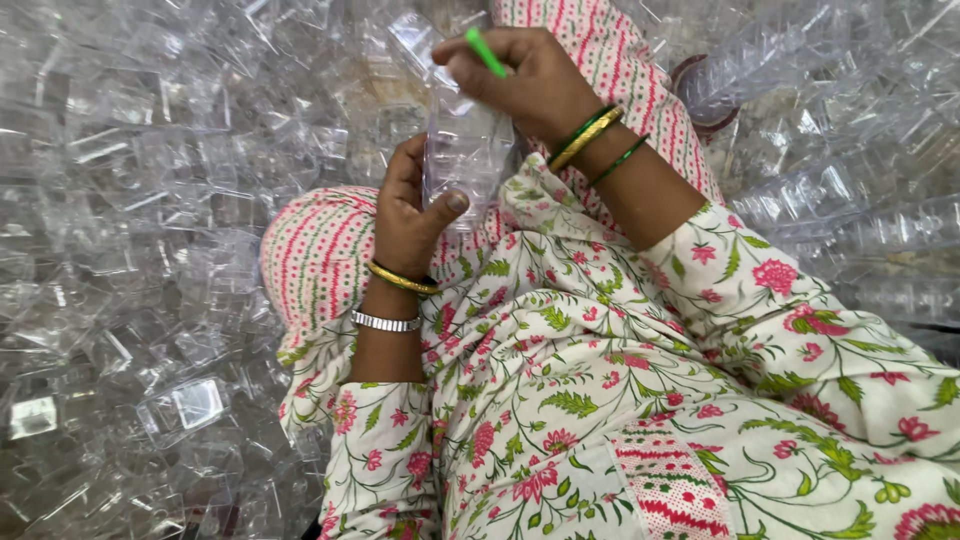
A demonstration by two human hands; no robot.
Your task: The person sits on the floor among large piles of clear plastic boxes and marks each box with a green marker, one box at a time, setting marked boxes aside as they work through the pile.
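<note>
While my left hand (pixel 405 215) grips the clear plastic box (pixel 465 150) at upper centre, my right hand (pixel 525 80) above it pinches a green stick (pixel 486 52).

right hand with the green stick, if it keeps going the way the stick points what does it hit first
Probably the clear plastic piece held in the left hand; the right hand angles the green stick toward its top edge, though depth is unclear.

Clear plastic containers (pixel 170 150) heaped everywhere, covering the ground from left edge to upper right, and stacked clear trays (pixel 850 200) pile up along the right side of the frame.
</note>
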